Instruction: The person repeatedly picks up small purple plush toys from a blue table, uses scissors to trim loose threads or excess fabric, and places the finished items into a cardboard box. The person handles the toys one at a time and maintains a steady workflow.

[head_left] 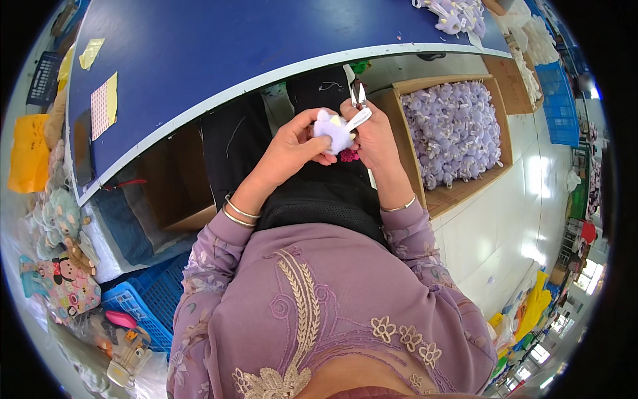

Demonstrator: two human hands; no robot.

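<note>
A small lavender plush toy (pixel 334 135) with pale yellow parts is held above my lap. My left hand (pixel 292 147) is closed around its left side, the thumb pressed against the plush. A white label strip (pixel 359 119) sticks out from the toy toward my right hand (pixel 380 141). That hand is closed too, with a pair of small scissors (pixel 357 98) in it, the metal blades pointing up and away from me. Its fingertips are at the toy's right side. Just below the toy shows a magenta bit (pixel 349 155) whose kind I cannot make out.
A cardboard box (pixel 454 192) full of lavender plush toys (pixel 452 133) stands at my right. The blue table (pixel 219 40) lies ahead, with more lavender toys (pixel 460 16) at its far right and paper sheets (pixel 104 106) at its left. A blue crate (pixel 143 306) sits at lower left.
</note>
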